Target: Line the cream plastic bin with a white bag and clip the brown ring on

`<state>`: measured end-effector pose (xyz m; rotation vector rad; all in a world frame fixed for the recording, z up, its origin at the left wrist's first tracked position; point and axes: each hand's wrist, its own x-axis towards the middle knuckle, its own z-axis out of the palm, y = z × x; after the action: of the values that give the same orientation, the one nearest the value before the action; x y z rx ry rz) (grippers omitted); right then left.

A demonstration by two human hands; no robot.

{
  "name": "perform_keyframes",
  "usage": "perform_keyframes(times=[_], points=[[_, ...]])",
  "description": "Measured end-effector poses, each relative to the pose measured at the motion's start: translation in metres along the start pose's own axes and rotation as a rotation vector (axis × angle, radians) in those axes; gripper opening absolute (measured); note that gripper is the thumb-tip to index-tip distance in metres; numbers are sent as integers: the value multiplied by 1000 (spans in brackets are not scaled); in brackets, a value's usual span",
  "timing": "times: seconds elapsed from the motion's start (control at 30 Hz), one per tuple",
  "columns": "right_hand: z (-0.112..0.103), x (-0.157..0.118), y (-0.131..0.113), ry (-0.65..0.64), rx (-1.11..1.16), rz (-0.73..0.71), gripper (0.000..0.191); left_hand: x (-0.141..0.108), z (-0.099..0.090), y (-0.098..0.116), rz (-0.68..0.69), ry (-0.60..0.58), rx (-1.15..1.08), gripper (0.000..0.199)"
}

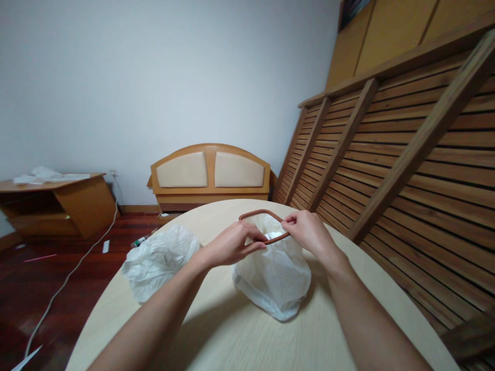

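Observation:
A white plastic bag (pixel 274 283) hangs from a brown rounded frame (pixel 260 212) above the round table (pixel 247 340). The mouth of the bag lies inside the frame and its sides fall outside it. My left hand (pixel 240 241) pinches the near left part of the rim, with the fingers inside the opening and the thumb outside. At the right corner my right hand (pixel 305 228) has its thumb and fingers closed on the rim and the bag's edge. Left of my left arm, a crumpled white plastic bag (pixel 160 257) rests on the table.
Beyond the table stands a wooden headboard (pixel 211 172) with cream panels. A slatted wooden frame (pixel 386 154) leans at the right. At the left are a low wooden desk (pixel 83 203) with white plastic on top and a cable (pixel 73 268) across the dark red floor.

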<state>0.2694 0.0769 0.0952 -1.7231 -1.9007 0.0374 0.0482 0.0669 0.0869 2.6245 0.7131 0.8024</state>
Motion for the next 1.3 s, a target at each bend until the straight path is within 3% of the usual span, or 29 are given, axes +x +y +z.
perform_keyframes(times=[0.4, 0.7, 1.3], points=[[-3, 6, 14, -97, 150, 3, 24, -1, 0, 5, 103, -73, -38, 21], [-1, 10, 17, -59, 146, 8, 16, 2, -2, 13, 157, -141, -176, 17], [-6, 5, 11, 13, -85, -59, 21, 0, -1, 16, 130, -162, -160, 17]])
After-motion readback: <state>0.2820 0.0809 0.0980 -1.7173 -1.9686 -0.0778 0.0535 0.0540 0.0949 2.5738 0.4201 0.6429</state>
